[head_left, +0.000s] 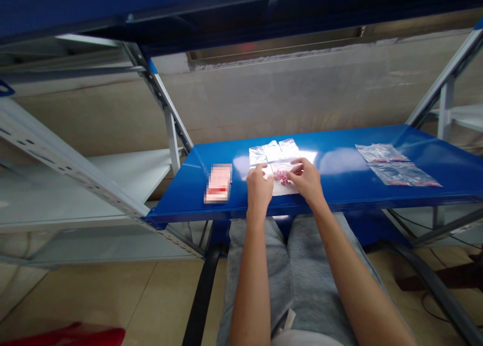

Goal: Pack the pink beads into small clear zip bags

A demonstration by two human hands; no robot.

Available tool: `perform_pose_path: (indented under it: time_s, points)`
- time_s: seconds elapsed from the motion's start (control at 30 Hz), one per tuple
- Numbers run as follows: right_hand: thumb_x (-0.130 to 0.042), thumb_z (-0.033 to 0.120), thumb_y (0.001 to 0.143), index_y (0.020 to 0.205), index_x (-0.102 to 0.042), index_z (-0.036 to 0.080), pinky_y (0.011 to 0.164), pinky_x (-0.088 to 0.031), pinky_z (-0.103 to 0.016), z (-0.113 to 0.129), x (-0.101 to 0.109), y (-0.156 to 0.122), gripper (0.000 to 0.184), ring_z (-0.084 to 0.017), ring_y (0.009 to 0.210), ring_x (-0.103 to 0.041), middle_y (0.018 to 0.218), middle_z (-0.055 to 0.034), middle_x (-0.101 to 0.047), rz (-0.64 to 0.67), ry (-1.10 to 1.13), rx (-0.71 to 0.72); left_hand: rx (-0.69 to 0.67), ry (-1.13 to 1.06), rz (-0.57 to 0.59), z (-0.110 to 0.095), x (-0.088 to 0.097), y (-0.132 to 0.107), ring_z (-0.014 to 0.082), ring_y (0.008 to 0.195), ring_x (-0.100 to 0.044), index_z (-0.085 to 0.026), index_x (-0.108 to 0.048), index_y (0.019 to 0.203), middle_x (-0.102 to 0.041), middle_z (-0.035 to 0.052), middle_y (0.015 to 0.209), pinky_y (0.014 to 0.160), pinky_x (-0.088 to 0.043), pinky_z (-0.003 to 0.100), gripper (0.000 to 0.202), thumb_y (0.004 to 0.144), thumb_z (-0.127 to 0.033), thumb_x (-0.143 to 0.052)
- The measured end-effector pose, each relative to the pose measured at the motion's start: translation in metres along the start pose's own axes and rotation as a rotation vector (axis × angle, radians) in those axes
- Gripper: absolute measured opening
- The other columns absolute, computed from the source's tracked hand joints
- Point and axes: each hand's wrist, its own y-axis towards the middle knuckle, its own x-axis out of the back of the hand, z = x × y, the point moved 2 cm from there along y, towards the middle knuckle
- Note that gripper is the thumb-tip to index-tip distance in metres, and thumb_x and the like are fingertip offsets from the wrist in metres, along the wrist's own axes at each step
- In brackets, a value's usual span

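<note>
1. While both forearms reach in over the grey trousers, the hands work close together at the near side of the blue shelf.
2. The red beads lie loose in a small cluster on a white sheet, between the two hands.
3. The right hand has its fingers curled and its thumb at the edge of the cluster; whether a bead is pinched there cannot be told.
4. The left hand bends over the sheet's left side, fingers partly curled — its grip, if any, is too small to make out.
5. Just beyond the sheet lie three shiny small bags, flat, with no red visible in them.
6. Well apart to the right, several clear bags lie flat, overlapping, with reddish bits along some lower edges.
7. Judging by this layout, the work seems partway along: the right-hand bags look filled, whereas the loose beads and the shiny bags appear left to deal with — though glare makes their contents uncertain.
</note>
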Motion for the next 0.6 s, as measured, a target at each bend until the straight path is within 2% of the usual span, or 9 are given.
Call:
perform_pose_path:
  time_s: [0.1,0.2,0.3,0.37,0.47,0.6]
  points:
    - [-0.064,0.026,0.065,0.098,-0.064,0.021,0.074,-0.050,-0.036,0.002,0.002,0.000,0.033,-0.023,0.070,-0.067,0.071,0.0002,-0.068,-0.028,-0.029,-0.013,0.034,0.195,-0.188,0.016,0.035,-0.005,0.0281,0.106,-0.066,-0.014,-0.070,0.118,-0.069,0.0146,0.109,0.100,-0.051,0.041,0.035,0.087,-0.001,-0.057]
    - [-0.065,0.027,0.064,0.098,-0.064,0.020,0.073,-0.048,-0.035,0.003,0.002,0.000,0.034,-0.023,0.071,-0.067,0.071,0.0001,-0.067,-0.027,-0.059,-0.034,0.060,0.356,-0.215,0.029,0.056,-0.019,0.0316,0.114,-0.064,-0.015,-0.071,0.114,-0.067,0.0170,0.117,0.100,-0.051,0.044,0.031,0.090,-0.003,-0.055]
    - [-0.065,0.028,0.065,0.100,-0.064,0.020,0.072,-0.046,-0.035,0.004,0.001,0.000,0.036,-0.023,0.070,-0.065,0.070,0.0003,-0.067,-0.022,-0.079,-0.047,0.072,0.454,-0.141,0.034,0.055,-0.035,0.0332,0.117,-0.062,-0.016,-0.073,0.113,-0.067,0.0164,0.119,0.095,-0.053,0.042,0.022,0.096,-0.014,-0.060]
    - [-0.065,0.028,0.065,0.100,-0.064,0.020,0.072,-0.046,-0.035,0.005,0.000,0.000,0.036,-0.023,0.069,-0.065,0.070,0.0006,-0.066,-0.026,-0.092,-0.048,0.077,0.479,-0.123,0.034,0.050,-0.040,0.0323,0.119,-0.062,-0.017,-0.073,0.117,-0.067,0.0158,0.120,0.091,-0.054,0.040,0.023,0.099,-0.018,-0.058]
    - [-0.065,0.027,0.065,0.100,-0.063,0.020,0.071,-0.046,-0.034,0.007,0.000,-0.001,0.036,-0.023,0.068,-0.064,0.069,0.0008,-0.066,-0.028,-0.110,-0.046,0.073,0.498,-0.123,0.032,0.046,-0.040,0.0308,0.120,-0.062,-0.018,-0.073,0.117,-0.068,0.0147,0.121,0.090,-0.054,0.037,0.024,0.101,-0.018,-0.056]
    - [-0.064,0.026,0.066,0.102,-0.063,0.020,0.070,-0.046,-0.034,0.008,-0.001,-0.003,0.036,-0.023,0.069,-0.065,0.070,0.0003,-0.066,-0.039,-0.131,-0.044,0.080,0.525,-0.155,0.028,0.051,-0.036,0.0314,0.119,-0.062,-0.018,-0.072,0.119,-0.068,0.0145,0.120,0.090,-0.054,0.038,0.024,0.098,-0.016,-0.059]
